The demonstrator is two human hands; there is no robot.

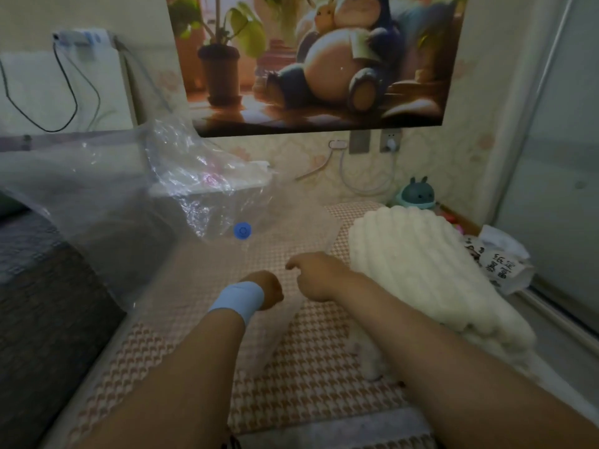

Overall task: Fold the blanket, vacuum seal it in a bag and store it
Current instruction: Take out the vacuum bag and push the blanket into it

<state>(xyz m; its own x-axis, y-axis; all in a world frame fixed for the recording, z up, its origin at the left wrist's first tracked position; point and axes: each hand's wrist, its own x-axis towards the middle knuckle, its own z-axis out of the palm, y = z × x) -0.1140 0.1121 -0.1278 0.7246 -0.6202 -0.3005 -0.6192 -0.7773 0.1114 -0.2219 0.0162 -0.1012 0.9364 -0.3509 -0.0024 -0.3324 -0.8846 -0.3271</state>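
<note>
Hands: left hand (269, 290), right hand (313, 277) grip 1 bag (97, 205) | 1 blanket (421, 270)

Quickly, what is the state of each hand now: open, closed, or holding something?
Left hand: closed, gripping the near edge of the vacuum bag.
Right hand: closed, apparently pinching the same bag edge.

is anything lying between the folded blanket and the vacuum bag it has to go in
Nothing visible does. The folded blanket lies just right of the vacuum bag on the checked sheet. The left hand and right hand hold the bag's near edge; whether its mouth is open cannot be told.
</note>
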